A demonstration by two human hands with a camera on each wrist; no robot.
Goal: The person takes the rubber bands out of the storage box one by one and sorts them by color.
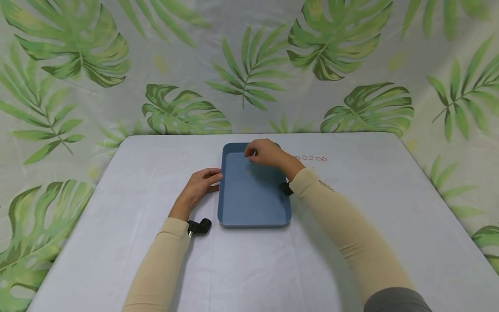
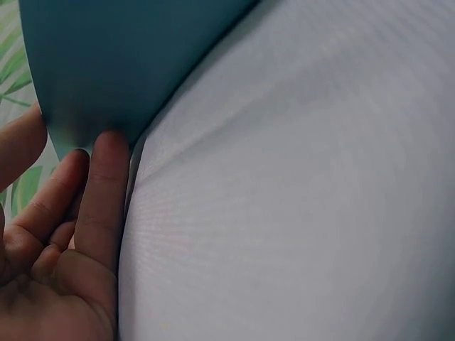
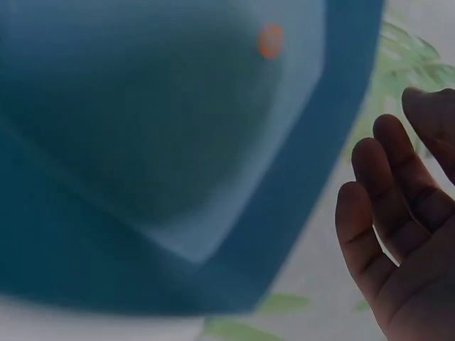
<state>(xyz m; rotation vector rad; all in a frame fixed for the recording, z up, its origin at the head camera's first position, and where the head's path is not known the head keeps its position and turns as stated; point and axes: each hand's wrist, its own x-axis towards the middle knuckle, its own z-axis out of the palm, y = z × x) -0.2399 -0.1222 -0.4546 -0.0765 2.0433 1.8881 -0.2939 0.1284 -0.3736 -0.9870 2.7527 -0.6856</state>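
Note:
A shallow blue-grey rectangular tray (image 1: 253, 203) lies lengthwise in the middle of the white table. At its left side is my left hand (image 1: 200, 186), whose fingertips touch the outer wall (image 2: 78, 92); its fingers (image 2: 106, 192) are fairly straight. Over the far part of the tray hovers my right hand (image 1: 267, 152), palm side down. In the right wrist view its fingers (image 3: 387, 177) are loosely bent, and no object shows between them. A small orange-red ring (image 3: 270, 41) lies on the tray floor, a faint spot in the head view.
Several thin red rings (image 1: 311, 157) lie in a row on the white table (image 1: 351, 164), right of the tray's far end and beyond my right forearm. Behind the table hangs a leaf-patterned cloth (image 1: 265, 117). Small black wrist cameras (image 1: 200, 226) sit on both wrists.

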